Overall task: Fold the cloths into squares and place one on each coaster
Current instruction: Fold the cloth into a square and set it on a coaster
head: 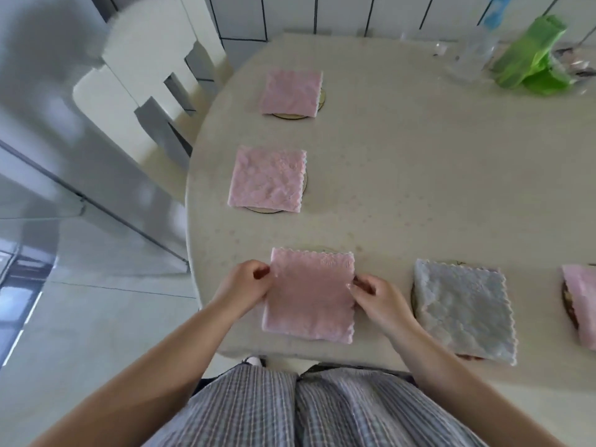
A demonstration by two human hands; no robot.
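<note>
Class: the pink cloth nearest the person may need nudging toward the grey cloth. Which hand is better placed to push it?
Probably the left hand: it grips the pink cloth on the edge away from the grey cloth.

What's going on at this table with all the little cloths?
A person is setting folded square cloths on round coasters along a pale oval table. Both hands, left hand and right hand, pinch the side edges of a folded pink cloth at the near edge, over a coaster that barely shows beyond it. Two more folded pink cloths already lie on coasters farther away, a folded grey cloth covers one to the right, and another pink one shows at the frame edge.
</note>
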